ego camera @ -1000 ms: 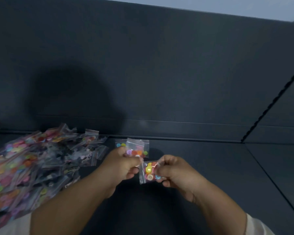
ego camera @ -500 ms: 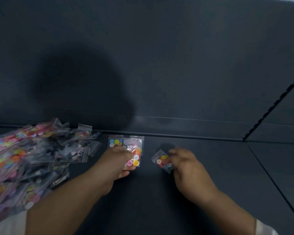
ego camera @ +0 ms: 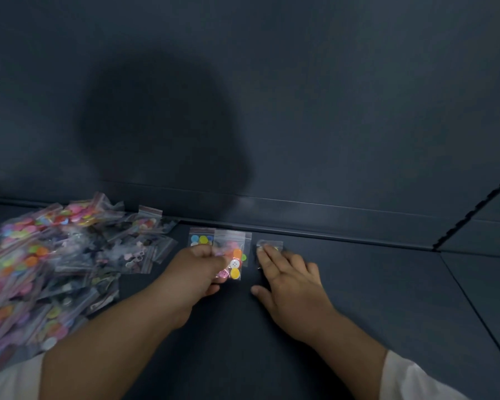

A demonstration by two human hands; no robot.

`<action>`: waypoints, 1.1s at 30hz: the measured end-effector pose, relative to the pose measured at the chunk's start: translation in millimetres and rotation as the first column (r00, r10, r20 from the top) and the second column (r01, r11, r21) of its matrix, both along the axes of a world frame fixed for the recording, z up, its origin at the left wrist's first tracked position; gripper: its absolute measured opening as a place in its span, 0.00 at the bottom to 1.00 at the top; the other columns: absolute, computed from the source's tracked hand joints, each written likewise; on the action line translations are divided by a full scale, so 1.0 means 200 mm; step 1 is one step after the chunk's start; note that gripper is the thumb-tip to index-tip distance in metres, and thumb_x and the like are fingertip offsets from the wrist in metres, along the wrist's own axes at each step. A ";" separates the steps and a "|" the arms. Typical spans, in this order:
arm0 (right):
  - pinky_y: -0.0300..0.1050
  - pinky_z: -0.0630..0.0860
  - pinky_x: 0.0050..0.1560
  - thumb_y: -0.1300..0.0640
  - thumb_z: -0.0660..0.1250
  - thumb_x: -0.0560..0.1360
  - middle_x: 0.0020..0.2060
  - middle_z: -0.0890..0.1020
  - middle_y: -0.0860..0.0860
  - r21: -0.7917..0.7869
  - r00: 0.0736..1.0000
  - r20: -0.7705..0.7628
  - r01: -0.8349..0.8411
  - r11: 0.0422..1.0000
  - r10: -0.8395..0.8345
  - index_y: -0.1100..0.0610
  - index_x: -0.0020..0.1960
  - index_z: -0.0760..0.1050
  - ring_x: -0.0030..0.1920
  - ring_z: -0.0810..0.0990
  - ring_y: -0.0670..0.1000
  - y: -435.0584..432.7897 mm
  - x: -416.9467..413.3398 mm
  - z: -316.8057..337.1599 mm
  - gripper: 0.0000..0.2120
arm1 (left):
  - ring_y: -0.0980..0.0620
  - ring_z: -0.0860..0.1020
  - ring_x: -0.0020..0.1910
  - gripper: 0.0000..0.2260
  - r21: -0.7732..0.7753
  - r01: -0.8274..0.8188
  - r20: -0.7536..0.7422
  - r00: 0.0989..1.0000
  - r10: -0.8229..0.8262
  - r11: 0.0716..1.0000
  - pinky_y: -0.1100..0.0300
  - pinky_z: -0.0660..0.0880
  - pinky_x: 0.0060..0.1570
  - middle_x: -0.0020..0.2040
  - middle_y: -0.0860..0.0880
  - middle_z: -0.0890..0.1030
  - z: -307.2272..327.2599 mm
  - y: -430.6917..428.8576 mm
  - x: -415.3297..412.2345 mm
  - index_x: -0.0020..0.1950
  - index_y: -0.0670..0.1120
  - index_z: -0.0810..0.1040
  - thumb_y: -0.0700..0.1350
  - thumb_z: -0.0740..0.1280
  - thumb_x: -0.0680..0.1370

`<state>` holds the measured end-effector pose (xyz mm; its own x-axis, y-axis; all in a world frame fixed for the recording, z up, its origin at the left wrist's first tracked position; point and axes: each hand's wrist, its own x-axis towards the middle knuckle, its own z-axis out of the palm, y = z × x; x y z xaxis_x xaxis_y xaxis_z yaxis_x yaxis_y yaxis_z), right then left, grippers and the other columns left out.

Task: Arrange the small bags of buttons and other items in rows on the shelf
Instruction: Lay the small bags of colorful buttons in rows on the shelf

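Overlap worries me: the right hand (ego camera: 292, 281), fingers flat, presses one bag (ego camera: 269, 243) onto the shelf (ego camera: 373, 298) while the left hand (ego camera: 197, 269) pinches a second bag (ego camera: 235, 255) close beside it, which may slide.

Likely a shop or stockroom: a dark grey metal shelf (ego camera: 358, 298) with flat back panel (ego camera: 344, 111), slotted upright strip (ego camera: 474, 210), and a heap of small clear zip bags of coloured buttons (ego camera: 41, 269).

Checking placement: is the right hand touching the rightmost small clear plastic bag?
Touching. Head view: fingers of the right hand lie flat on the small clear plastic bag.
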<state>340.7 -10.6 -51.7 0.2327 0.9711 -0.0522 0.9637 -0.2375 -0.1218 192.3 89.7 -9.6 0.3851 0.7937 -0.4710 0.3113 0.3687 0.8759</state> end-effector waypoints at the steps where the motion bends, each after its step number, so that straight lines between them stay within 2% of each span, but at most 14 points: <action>1: 0.47 0.47 0.70 0.33 0.34 0.67 0.77 0.44 0.42 -0.007 1.000 -0.006 0.000 1.000 0.000 0.49 0.77 0.41 0.75 0.45 0.48 0.00 0.00 -0.02 0.41 | 0.52 0.79 0.40 0.03 0.007 0.006 -0.005 1.000 -0.006 1.000 0.59 0.74 0.39 0.44 0.48 0.82 0.00 0.00 0.00 0.45 0.48 0.79 0.41 0.67 0.76; 5: 0.49 0.35 0.73 0.32 0.34 0.67 0.75 0.37 0.42 0.028 0.997 -0.068 -0.034 0.999 0.036 0.49 0.77 0.39 0.73 0.32 0.45 -0.01 0.00 -0.03 0.42 | 0.54 0.79 0.39 0.04 0.035 0.024 -0.011 1.000 -0.024 0.999 0.60 0.74 0.39 0.42 0.49 0.82 -0.01 0.00 0.01 0.46 0.48 0.80 0.41 0.67 0.77; 8: 0.40 0.44 0.72 0.34 0.42 0.72 0.74 0.49 0.39 0.267 0.947 -0.321 0.099 0.959 -0.009 0.49 0.76 0.52 0.73 0.46 0.39 -0.03 -0.02 0.04 0.36 | 0.54 0.78 0.38 0.02 0.049 0.032 0.025 0.999 -0.033 0.998 0.60 0.73 0.39 0.39 0.51 0.82 0.00 -0.01 0.03 0.45 0.48 0.79 0.41 0.68 0.76; 9: 0.37 0.53 0.70 0.37 0.50 0.74 0.72 0.60 0.39 0.321 0.852 -0.523 0.234 0.918 -0.035 0.49 0.74 0.59 0.70 0.57 0.37 -0.02 -0.03 0.07 0.31 | 0.55 0.78 0.37 0.03 0.054 0.042 0.044 0.998 -0.045 0.998 0.60 0.73 0.39 0.38 0.51 0.82 0.00 -0.02 0.04 0.44 0.48 0.79 0.41 0.68 0.76; 10: 0.36 0.62 0.66 0.42 0.59 0.76 0.66 0.70 0.42 0.292 0.670 -0.742 0.372 0.881 -0.037 0.49 0.71 0.64 0.65 0.68 0.39 -0.01 -0.04 0.11 0.26 | 0.55 0.78 0.37 0.03 0.058 0.060 0.068 0.996 -0.064 0.997 0.61 0.73 0.39 0.37 0.52 0.81 0.01 -0.03 0.06 0.43 0.48 0.78 0.41 0.68 0.75; 12: 0.38 0.75 0.54 0.59 0.67 0.76 0.52 0.82 0.51 0.124 0.216 -0.976 0.477 0.870 0.020 0.53 0.64 0.69 0.51 0.81 0.45 0.02 -0.04 0.16 0.18 | 0.55 0.79 0.37 0.03 0.067 0.105 0.114 0.987 -0.112 0.992 0.62 0.74 0.38 0.37 0.52 0.81 0.03 -0.07 0.10 0.43 0.48 0.78 0.40 0.69 0.74; 14: 0.37 0.77 0.38 0.68 0.65 0.75 0.40 0.83 0.55 0.047 0.089 -0.996 0.512 0.858 0.002 0.59 0.58 0.73 0.36 0.81 0.46 0.03 -0.01 0.17 0.13 | 0.55 0.79 0.38 0.04 0.109 0.138 0.110 0.983 -0.150 0.984 0.63 0.74 0.38 0.38 0.51 0.81 0.05 -0.10 0.14 0.45 0.48 0.77 0.40 0.70 0.74; 17: 0.36 0.75 0.32 0.69 0.64 0.75 0.37 0.83 0.55 -0.009 0.129 -0.985 0.622 0.783 -0.114 0.59 0.54 0.73 0.32 0.79 0.45 0.01 0.07 0.17 0.10 | 0.57 0.77 0.44 0.06 0.357 0.210 -0.101 0.977 -0.186 0.910 0.66 0.72 0.43 0.46 0.52 0.79 0.01 -0.09 0.14 0.51 0.51 0.75 0.44 0.68 0.76; 20: 0.40 0.79 0.41 0.67 0.65 0.75 0.40 0.85 0.52 -0.036 0.231 -0.938 0.674 0.738 -0.257 0.58 0.58 0.72 0.38 0.82 0.46 -0.03 0.20 0.12 0.13 | 0.56 0.72 0.57 0.12 0.635 0.476 -0.475 0.862 -0.178 0.609 0.64 0.68 0.55 0.57 0.53 0.74 -0.04 -0.07 0.07 0.61 0.51 0.72 0.48 0.64 0.78; 21: 0.40 0.78 0.44 0.64 0.65 0.76 0.42 0.85 0.50 -0.012 0.331 -0.893 0.659 0.752 -0.305 0.57 0.61 0.71 0.41 0.83 0.46 -0.04 0.22 0.11 0.15 | 0.53 0.68 0.64 0.16 0.652 0.571 -0.582 0.799 -0.154 0.498 0.62 0.65 0.61 0.63 0.52 0.71 -0.06 -0.07 0.05 0.65 0.51 0.69 0.49 0.62 0.78; 23: 0.44 0.77 0.52 0.58 0.66 0.76 0.51 0.82 0.48 0.062 0.611 -0.686 0.589 0.806 -0.394 0.53 0.68 0.67 0.53 0.81 0.48 -0.07 0.25 0.10 0.22 | 0.50 0.53 0.75 0.23 0.593 0.717 -0.735 0.668 -0.117 0.367 0.57 0.51 0.71 0.75 0.52 0.58 -0.09 -0.07 0.03 0.74 0.50 0.59 0.52 0.58 0.80; 25: 0.45 0.67 0.65 0.57 0.64 0.77 0.67 0.72 0.51 0.135 0.773 -0.480 0.533 0.835 -0.415 0.52 0.73 0.61 0.67 0.69 0.53 -0.09 0.23 0.09 0.26 | 0.51 0.42 0.76 0.27 0.531 0.789 -0.803 0.585 -0.114 0.310 0.54 0.41 0.73 0.78 0.53 0.47 -0.10 -0.09 0.03 0.77 0.50 0.51 0.54 0.55 0.80; 29: 0.37 0.50 0.71 0.53 0.54 0.80 0.76 0.55 0.50 0.225 0.934 -0.281 0.287 0.931 -0.220 0.53 0.76 0.56 0.75 0.54 0.50 -0.14 0.16 0.06 0.25 | 0.52 0.36 0.75 0.30 0.470 0.854 -0.855 0.503 -0.125 0.225 0.52 0.36 0.73 0.78 0.49 0.41 -0.13 -0.09 0.02 0.78 0.48 0.47 0.60 0.52 0.80; 33: 0.40 0.35 0.71 0.40 0.36 0.73 0.77 0.47 0.48 0.034 0.994 -0.055 0.100 0.994 -0.099 0.52 0.77 0.47 0.76 0.42 0.46 -0.16 0.12 -0.02 0.35 | 0.53 0.37 0.75 0.35 0.410 0.886 -0.882 0.446 -0.155 0.215 0.53 0.35 0.73 0.78 0.48 0.40 -0.15 -0.09 0.01 0.78 0.47 0.44 0.65 0.47 0.77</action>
<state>364.0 -43.4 -54.7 0.3261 0.9448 -0.0316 0.9274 -0.3263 -0.1828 195.1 72.6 -40.3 0.8157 0.5651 -0.1238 0.5759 -0.8135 0.0815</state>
